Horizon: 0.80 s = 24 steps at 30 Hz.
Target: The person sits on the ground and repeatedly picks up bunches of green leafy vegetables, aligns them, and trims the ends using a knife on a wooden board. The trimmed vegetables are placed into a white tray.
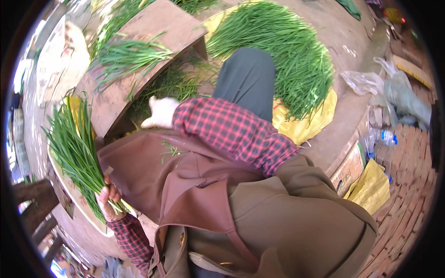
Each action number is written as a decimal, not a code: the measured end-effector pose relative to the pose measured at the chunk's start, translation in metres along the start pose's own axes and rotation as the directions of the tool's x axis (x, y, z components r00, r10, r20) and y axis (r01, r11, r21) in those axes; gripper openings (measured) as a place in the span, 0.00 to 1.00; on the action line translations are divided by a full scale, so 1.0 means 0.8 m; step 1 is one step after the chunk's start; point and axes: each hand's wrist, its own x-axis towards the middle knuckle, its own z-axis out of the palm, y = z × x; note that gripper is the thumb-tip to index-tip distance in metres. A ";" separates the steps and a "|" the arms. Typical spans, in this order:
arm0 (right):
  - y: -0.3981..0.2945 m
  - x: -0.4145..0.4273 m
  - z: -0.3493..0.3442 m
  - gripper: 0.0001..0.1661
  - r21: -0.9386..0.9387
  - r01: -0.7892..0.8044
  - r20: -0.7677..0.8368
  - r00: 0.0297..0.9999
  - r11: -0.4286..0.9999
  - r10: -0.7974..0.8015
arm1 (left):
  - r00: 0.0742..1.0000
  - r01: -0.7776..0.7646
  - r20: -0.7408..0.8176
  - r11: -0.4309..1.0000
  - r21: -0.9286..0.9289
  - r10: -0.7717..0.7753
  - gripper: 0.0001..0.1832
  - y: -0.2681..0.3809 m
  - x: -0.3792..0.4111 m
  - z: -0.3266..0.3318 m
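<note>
My left hand is closed around the pale lower ends of a bunch of long green leafy stalks, like Chinese chives, at the lower left. The bunch leans up and left over a white-rimmed container. In the middle, my right hand is held above trimmings, thumb and a finger apart, with nothing seen in it. A smaller bunch of stalks lies on a low wooden board or bench beyond my hands. A brown apron covers my lap, with a few green scraps on it.
A large heap of green stalks lies on a yellow woven sack beyond my knee. More stalks lie behind the board. Plastic bags, a bottle and a yellow sack lie at the right by the brick floor.
</note>
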 end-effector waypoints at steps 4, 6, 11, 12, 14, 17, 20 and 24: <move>-0.043 -0.004 -0.035 0.54 0.388 0.224 -0.034 0.973 0.894 -0.229 | 0.988 -0.015 0.155 0.985 0.171 -0.012 0.25 0.012 0.085 0.098; -0.061 -0.002 -0.054 0.48 0.501 0.268 -0.213 0.960 0.823 -0.183 | 0.986 -0.039 0.165 0.939 0.342 -0.020 0.21 0.005 0.108 0.169; -0.061 -0.028 -0.146 0.26 0.917 0.279 -0.287 0.958 0.285 -0.012 | 0.946 -0.034 0.264 0.756 0.654 -0.186 0.20 -0.005 0.177 0.293; -0.052 -0.020 -0.156 0.27 0.903 0.346 -0.363 0.932 0.255 0.023 | 0.926 -0.091 0.321 0.710 0.698 -0.197 0.20 -0.003 0.189 0.317; -0.035 -0.011 -0.180 0.25 0.851 0.481 -0.512 0.850 0.211 0.124 | 0.878 -0.248 0.440 0.609 0.754 -0.187 0.21 -0.004 0.208 0.368; -0.014 -0.038 -0.244 0.17 0.843 0.443 -0.535 0.744 0.305 0.399 | 0.779 -0.396 0.587 0.552 0.733 -0.220 0.30 -0.018 0.233 0.438; 0.010 -0.067 -0.289 0.12 0.793 0.594 -0.593 0.703 0.134 0.392 | 0.666 -0.475 0.735 0.687 0.550 -0.128 0.48 -0.026 0.243 0.473; 0.113 -0.083 -0.333 0.10 0.703 0.695 -0.668 0.572 0.151 0.476 | 0.787 -0.336 0.599 0.710 0.619 -0.150 0.41 -0.027 0.257 0.474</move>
